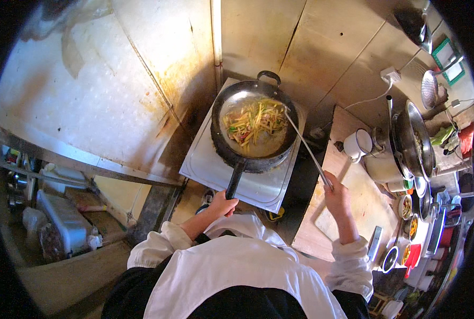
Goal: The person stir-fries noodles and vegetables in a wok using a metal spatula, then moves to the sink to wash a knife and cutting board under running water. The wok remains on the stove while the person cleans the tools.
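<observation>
A dark wok (217, 137) with a loop grip at its far rim sits on a steel gas stove (205, 171). Thin yellow strips of food (257, 115), mixed with green and red bits, lie in liquid inside it. My left hand (223, 203) is closed around the wok's black handle (236, 179). In my right hand (336, 195) is the end of a long metal cooking utensil (306, 145). Its far end reaches into the right side of the wok, where the food and glare hide its shape.
Right of the stove, a wooden counter (312, 235) holds a white enamel mug (357, 144), a cutting board (364, 215), a cleaver (375, 243), stacked steel basins (414, 139) and several small bowls (406, 207). A stained wall (157, 79) rises close on the left. A perforated ladle (429, 89) hangs at the right.
</observation>
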`<action>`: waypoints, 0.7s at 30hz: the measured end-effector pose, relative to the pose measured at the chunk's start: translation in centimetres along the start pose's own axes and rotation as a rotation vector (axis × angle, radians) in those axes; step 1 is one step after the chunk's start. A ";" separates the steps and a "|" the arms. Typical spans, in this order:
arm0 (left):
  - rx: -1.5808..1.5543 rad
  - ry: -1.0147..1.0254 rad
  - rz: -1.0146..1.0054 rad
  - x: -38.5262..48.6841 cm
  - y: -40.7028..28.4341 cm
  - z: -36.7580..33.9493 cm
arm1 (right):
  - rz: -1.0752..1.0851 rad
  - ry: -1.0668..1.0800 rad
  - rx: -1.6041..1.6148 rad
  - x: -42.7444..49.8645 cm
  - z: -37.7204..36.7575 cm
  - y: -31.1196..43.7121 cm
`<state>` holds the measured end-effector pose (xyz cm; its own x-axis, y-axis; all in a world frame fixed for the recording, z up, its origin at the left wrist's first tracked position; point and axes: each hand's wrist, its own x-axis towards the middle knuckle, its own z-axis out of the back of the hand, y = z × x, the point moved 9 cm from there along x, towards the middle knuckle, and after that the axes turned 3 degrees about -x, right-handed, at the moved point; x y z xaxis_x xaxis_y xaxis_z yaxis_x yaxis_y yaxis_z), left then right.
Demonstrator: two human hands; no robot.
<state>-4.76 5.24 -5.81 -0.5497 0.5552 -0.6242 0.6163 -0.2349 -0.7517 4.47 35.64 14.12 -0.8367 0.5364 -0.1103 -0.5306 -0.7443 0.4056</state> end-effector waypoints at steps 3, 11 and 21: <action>-0.009 0.021 -0.005 0.0 -0.5 -0.2 | -0.095 -0.020 0.049 1.4 -4.9 -0.7; 0.019 -0.018 0.018 -0.1 -0.3 0.3 | -0.444 0.416 0.870 -1.7 -9.9 2.2; -0.017 0.035 -0.005 -0.1 -0.6 -0.1 | -0.023 0.097 0.260 6.7 -8.4 1.0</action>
<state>-4.96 5.41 -5.25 -0.5329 0.5844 -0.6120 0.6228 -0.2187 -0.7512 -2.83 35.17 6.13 -0.8405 0.5022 -0.2032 -0.5075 -0.5987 0.6197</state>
